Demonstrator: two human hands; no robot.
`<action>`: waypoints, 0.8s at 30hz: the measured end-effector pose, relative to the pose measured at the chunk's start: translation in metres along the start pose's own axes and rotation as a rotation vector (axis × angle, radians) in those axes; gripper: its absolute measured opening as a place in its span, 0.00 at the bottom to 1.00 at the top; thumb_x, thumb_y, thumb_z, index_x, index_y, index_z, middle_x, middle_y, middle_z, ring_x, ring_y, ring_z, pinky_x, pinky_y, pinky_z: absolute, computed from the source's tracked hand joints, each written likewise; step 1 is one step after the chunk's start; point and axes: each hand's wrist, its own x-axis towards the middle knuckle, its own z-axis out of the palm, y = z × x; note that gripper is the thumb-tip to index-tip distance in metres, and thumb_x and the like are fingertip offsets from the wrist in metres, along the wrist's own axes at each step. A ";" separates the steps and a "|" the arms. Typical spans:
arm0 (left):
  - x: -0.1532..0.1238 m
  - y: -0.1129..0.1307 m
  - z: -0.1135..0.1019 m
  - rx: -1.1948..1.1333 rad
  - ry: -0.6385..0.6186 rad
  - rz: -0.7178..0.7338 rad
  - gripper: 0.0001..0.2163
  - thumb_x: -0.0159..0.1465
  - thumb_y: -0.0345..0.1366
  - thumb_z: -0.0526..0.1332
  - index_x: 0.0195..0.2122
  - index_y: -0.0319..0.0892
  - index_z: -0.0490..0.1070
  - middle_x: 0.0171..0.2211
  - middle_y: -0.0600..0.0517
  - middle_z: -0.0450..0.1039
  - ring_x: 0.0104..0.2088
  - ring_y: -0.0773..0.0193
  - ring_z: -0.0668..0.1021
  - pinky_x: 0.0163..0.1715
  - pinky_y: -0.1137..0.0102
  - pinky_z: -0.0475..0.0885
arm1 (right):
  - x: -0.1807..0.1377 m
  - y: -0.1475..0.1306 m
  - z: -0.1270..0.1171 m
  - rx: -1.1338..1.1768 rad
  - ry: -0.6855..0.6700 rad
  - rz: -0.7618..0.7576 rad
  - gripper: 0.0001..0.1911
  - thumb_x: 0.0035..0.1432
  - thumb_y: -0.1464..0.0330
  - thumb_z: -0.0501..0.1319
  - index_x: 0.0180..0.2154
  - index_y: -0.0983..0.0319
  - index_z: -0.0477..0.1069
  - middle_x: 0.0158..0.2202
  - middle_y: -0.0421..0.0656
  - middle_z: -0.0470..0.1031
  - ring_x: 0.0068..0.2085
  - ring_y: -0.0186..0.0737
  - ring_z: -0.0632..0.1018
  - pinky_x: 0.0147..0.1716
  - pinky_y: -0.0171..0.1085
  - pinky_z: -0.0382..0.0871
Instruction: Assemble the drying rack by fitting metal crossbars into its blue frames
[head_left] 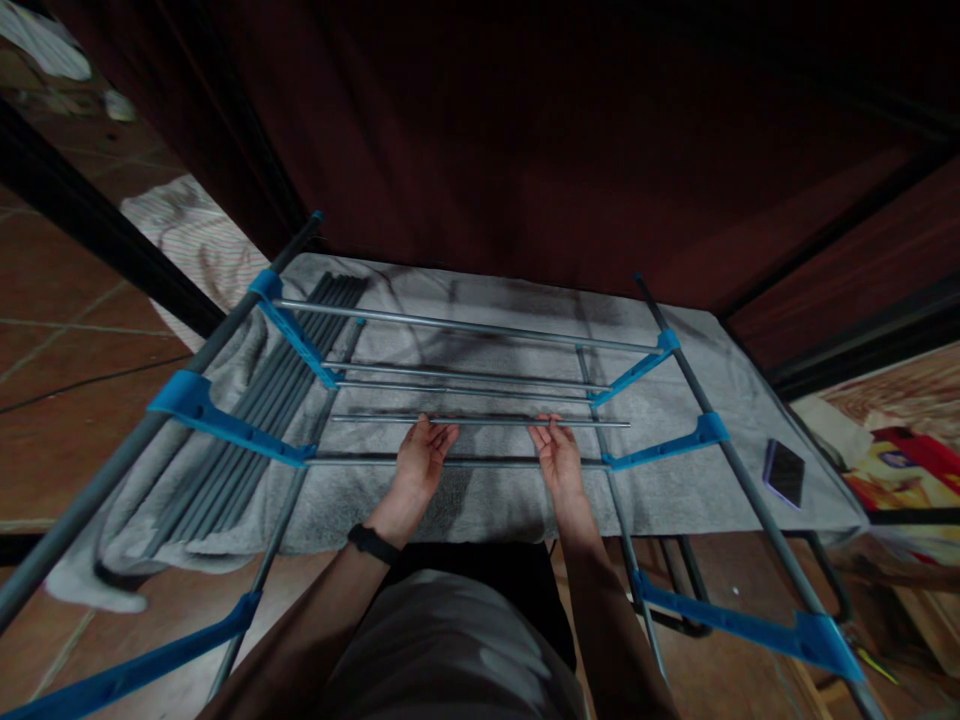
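Note:
A thin grey metal rod (480,421) lies crosswise between the two sides of a drying rack with blue plastic brackets (225,424). My left hand (420,462) holds the rod near its left part, fingertips pinched on it. My right hand (556,458) pinches the same rod right of the middle. Two more rods (465,376) sit fixed between the brackets farther away, and another rod (472,326) spans the far end. A black band is on my left wrist.
A grey towel (675,400) covers the surface under the rack. A bundle of loose grey rods (262,420) lies on it at the left. A dark phone (784,472) rests at the towel's right edge. Tiled floor (67,370) is at the left, dark wood panels behind.

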 end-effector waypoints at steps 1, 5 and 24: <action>0.000 0.000 0.000 0.005 -0.001 -0.006 0.11 0.75 0.36 0.58 0.34 0.41 0.71 0.28 0.51 0.78 0.33 0.65 0.83 0.46 0.64 0.81 | 0.000 0.000 0.000 -0.011 -0.013 0.009 0.10 0.56 0.71 0.72 0.39 0.55 0.76 0.40 0.38 0.83 0.46 0.40 0.84 0.57 0.48 0.78; 0.000 -0.001 0.000 0.007 0.010 -0.022 0.11 0.74 0.37 0.60 0.33 0.42 0.70 0.26 0.53 0.76 0.33 0.65 0.83 0.45 0.66 0.82 | 0.001 0.002 0.000 -0.034 -0.034 0.027 0.11 0.56 0.72 0.71 0.39 0.54 0.75 0.39 0.37 0.84 0.45 0.40 0.85 0.59 0.50 0.78; -0.002 0.000 0.001 0.004 -0.008 -0.051 0.13 0.76 0.35 0.54 0.35 0.41 0.72 0.28 0.50 0.78 0.34 0.64 0.84 0.48 0.63 0.81 | 0.004 0.005 -0.003 0.026 0.043 0.014 0.13 0.53 0.67 0.75 0.31 0.55 0.71 0.35 0.34 0.80 0.35 0.35 0.82 0.53 0.46 0.81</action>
